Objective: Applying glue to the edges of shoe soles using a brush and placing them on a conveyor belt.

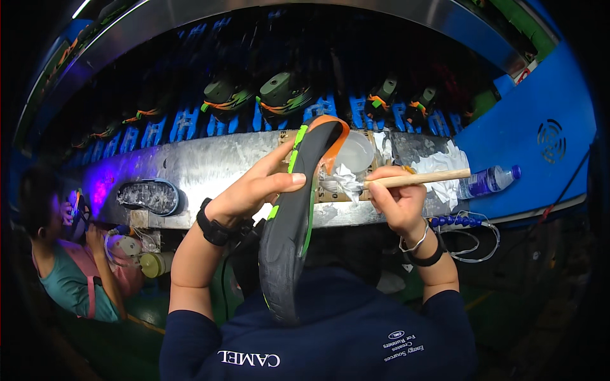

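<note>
My left hand (259,185) grips a dark shoe sole (284,244) by its edge, thumb on one face. The sole has bright green patches along one side and an orange band curving round its upper end; it stands tilted lengthwise before me. In my right hand (399,200) is a wooden stick (438,178), pinched between thumb and fingers. White crumpled material (343,183) shows at the stick's left end, close beside the sole; I cannot tell whether it is fixed to the stick. Behind it sits a round translucent bowl (356,152).
White crumpled paper (441,171) and a plastic bottle (492,181) lie at the right of the metal bench (210,162). A grey sole-shaped tray (149,196) stands at left. Several shoes on lasts (279,95) line blue racks behind. A co-worker (70,273) works at far left.
</note>
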Motion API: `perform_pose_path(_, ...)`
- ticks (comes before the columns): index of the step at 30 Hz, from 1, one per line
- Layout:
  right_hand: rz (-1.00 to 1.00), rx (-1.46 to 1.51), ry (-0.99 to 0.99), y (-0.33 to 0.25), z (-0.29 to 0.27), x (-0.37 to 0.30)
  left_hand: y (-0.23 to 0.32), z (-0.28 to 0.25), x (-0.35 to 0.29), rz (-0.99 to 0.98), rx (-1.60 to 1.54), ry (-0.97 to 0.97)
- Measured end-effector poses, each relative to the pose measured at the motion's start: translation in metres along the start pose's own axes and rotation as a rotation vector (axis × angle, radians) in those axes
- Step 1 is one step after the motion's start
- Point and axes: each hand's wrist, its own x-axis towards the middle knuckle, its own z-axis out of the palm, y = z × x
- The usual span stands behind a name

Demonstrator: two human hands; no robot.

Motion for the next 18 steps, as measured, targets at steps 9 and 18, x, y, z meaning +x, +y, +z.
perform_pose_path(9,-0.107,0.282,0.282,-0.015,-0.040,-0.014,0.074,-0.007,0.014,0.077,0.281,0.378)
perform_pose_path(18,-0.144,0.272,0.387,-0.007,-0.065,-0.039,0.262,0.000,0.122,0.981,0.691,0.648)
